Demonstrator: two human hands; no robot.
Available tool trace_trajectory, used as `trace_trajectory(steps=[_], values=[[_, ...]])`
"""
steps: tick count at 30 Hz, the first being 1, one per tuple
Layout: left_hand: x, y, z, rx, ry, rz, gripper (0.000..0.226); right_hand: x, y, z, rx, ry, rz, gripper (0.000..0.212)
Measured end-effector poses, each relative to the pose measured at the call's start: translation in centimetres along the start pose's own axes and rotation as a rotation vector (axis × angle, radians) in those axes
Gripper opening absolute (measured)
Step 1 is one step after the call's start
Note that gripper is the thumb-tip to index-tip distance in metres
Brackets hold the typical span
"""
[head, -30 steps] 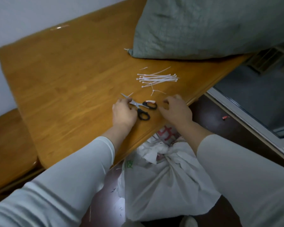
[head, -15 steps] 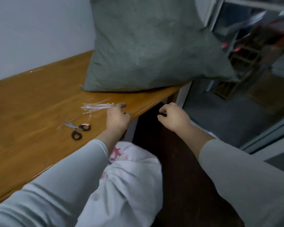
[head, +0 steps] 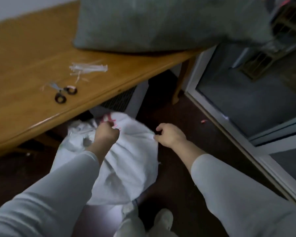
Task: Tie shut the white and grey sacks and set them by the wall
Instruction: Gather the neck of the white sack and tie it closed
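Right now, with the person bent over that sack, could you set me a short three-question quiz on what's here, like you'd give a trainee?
1. True or false: the grey sack lies on the wooden table.
2. Which hand grips the white sack at its bunched top? A) left hand B) right hand C) neither
3. Fill in: beside the cable ties on the table lie black-handled ____.

Key: 1 true. 2 A; the right hand pinches the sack's side edge. 3 scissors.
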State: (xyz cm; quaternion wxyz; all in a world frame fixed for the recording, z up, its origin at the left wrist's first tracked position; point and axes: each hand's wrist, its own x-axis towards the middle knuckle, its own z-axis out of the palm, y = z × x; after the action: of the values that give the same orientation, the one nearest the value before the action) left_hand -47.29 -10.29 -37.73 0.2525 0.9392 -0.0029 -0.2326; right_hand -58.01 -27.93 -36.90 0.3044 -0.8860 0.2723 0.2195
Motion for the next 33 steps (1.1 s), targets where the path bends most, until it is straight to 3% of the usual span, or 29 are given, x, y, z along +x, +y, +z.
trace_trajectory(steps=[2,6,10,13,16,18,20,23,28,33], values=[[1.0,-4.6,1.4,0.129,-0.068,-0.125,0.07,1.8,-0.4,3.8,-0.009,-0.077,0.012,0.056],[1.4,-12.5,2.8,0.579,-0.287,-0.315,0.15,5.1,-2.0,10.7,-0.036,-0.228,0.043,0.096],[1.7,-17.6,2.1,0.548,-0.43,-0.4,0.165,7.4,-3.6,15.6,-0.049,-0.288,0.125,0.118],[2.7,-19.9,2.5,0.434,-0.407,-0.347,0.145,9.0,-4.2,18.2,-0.073,-0.164,0.123,0.092],[2.7,-21.7,3.6,0.26,-0.096,-0.24,0.103,10.7,-4.5,20.1,-0.041,0.023,0.179,0.051],[2.5,-22.4,4.2,0.155,-0.023,-0.183,0.085,11.4,-4.4,20.7,-0.021,0.074,0.215,0.048],[2.6,-22.7,4.2,0.048,-0.067,-0.198,0.071,11.6,-4.3,20.9,-0.062,0.096,0.228,0.043],[2.6,-22.9,3.1,0.153,-0.123,-0.18,0.054,10.4,-4.8,21.3,-0.185,0.049,0.103,0.025],[1.7,-24.2,0.7,0.166,-0.143,-0.258,0.047,7.9,-6.6,21.0,-0.089,0.008,0.095,0.023],[-0.4,-25.6,-1.0,0.116,-0.14,-0.363,0.048,6.3,-9.1,19.5,-0.135,-0.008,-0.045,0.026]])
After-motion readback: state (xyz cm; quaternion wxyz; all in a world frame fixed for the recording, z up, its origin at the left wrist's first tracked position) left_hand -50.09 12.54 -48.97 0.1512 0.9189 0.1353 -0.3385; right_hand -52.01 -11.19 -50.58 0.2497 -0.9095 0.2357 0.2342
